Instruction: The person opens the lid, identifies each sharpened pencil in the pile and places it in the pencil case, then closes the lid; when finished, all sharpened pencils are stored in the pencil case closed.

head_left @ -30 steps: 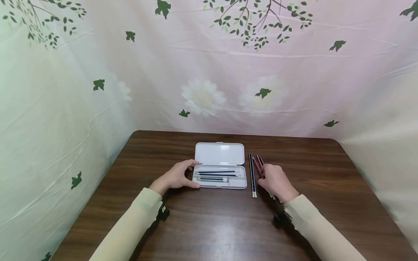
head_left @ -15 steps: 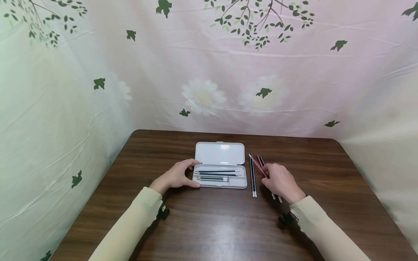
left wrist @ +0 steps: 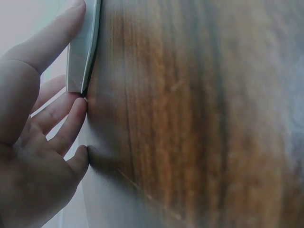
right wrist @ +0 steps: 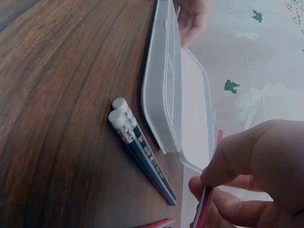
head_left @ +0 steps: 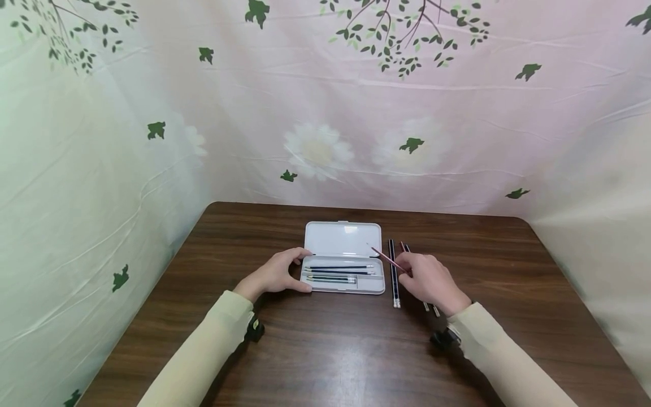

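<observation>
A white pencil case (head_left: 370,285) lies with its lid (head_left: 342,238) folded back. Inside are dark pencils (head_left: 339,267) and green pencils (head_left: 330,280). My left hand (head_left: 277,274) holds the case's left end, thumb at the front and fingers round the far side; in the left wrist view the thumb (left wrist: 52,35) lies along its wall. My right hand (head_left: 432,280) pinches a slim red pencil (head_left: 386,259) between thumb and fingers. It is raised and slanted, its far end towards the lid. Beneath the pencil, two dark pencils (head_left: 394,277) with white erasers lie beside the case.
More pencils (head_left: 426,307) lie partly hidden under my right hand, one of them a red pencil (right wrist: 159,223) at the lower edge of the right wrist view. The brown wooden table (head_left: 325,350) runs back to a printed cloth backdrop (head_left: 346,107).
My right hand has lifted the red pencil off the group on the right and swung its far end leftward over the dark pencils to the lid. The left hand has stayed put.
</observation>
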Action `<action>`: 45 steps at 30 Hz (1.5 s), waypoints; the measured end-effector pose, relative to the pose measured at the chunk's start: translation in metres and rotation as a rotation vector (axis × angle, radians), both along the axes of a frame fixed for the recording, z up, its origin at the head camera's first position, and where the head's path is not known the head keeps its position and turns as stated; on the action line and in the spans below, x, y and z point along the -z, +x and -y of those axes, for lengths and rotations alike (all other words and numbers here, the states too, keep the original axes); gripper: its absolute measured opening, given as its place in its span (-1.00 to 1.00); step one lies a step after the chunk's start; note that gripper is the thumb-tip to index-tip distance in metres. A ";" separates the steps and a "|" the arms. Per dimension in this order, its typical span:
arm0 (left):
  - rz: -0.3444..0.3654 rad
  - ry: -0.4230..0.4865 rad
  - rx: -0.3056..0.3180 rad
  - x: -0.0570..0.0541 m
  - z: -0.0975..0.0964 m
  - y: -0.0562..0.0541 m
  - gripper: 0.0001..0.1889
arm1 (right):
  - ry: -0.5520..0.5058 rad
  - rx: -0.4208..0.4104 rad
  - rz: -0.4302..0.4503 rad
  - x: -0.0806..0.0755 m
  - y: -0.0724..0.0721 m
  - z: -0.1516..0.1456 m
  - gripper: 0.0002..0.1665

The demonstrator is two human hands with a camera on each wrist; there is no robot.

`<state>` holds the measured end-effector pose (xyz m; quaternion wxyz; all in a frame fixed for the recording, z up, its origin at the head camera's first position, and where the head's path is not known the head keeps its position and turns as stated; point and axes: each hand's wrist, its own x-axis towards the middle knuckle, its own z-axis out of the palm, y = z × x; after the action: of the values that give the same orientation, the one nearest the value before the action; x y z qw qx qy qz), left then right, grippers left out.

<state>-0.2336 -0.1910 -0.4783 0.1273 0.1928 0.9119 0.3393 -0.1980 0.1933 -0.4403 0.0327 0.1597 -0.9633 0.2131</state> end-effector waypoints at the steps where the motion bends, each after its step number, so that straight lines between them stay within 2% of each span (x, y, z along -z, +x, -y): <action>1: -0.001 -0.001 0.001 0.000 0.000 0.000 -0.09 | -0.004 -0.015 -0.011 0.000 -0.001 0.002 -0.74; 8: -0.004 -0.006 0.004 0.000 0.000 -0.001 -0.09 | -0.022 -0.118 -0.083 0.005 -0.007 0.015 -0.82; 12: -0.003 -0.001 0.003 -0.001 -0.001 0.000 -0.09 | -0.021 -0.145 -0.110 0.008 -0.011 0.023 -0.81; 24: 0.001 -0.001 0.003 0.001 -0.001 -0.001 -0.08 | 0.005 -0.203 -0.109 0.015 -0.019 0.048 -0.73; 33: -0.005 0.008 0.002 0.003 0.000 -0.001 -0.09 | 0.012 -0.248 -0.061 0.017 -0.026 0.076 -0.54; 41: -0.003 0.013 -0.002 0.002 0.000 -0.001 -0.10 | -0.019 -0.282 -0.064 0.026 -0.032 0.094 -0.63; 45: 0.002 0.013 -0.002 0.002 0.000 -0.001 -0.10 | -0.012 -0.276 -0.058 0.028 -0.036 0.098 -0.61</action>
<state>-0.2348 -0.1914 -0.4804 0.1265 0.1924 0.9096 0.3457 -0.2344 0.0955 -0.4687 0.0319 0.2968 -0.9295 0.2168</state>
